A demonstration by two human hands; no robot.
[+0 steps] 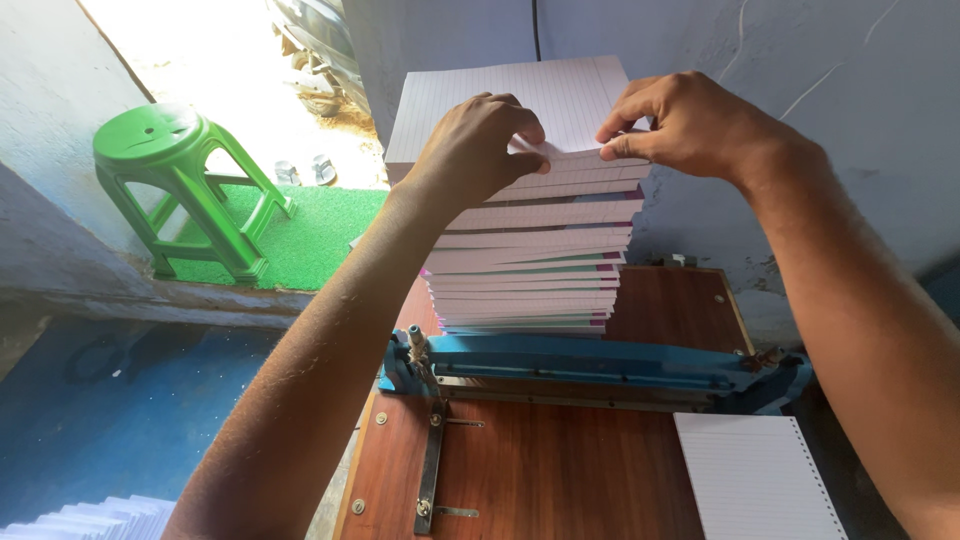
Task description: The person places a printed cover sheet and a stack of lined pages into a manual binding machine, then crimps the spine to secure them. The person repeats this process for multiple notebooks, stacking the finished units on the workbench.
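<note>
Left hand (478, 140) and right hand (690, 122) pinching top ruled sheet (500, 100), flat on paper stack (530, 265), long axis left-right

Honestly I see no packages, labels, signs or screens anywhere in my view. No box, no wrapper, no sticker, no display. Closest I get is plain stationery, which isn't packaging at all, so there's nothing on that list for me to place or describe by shape or colour.
</note>
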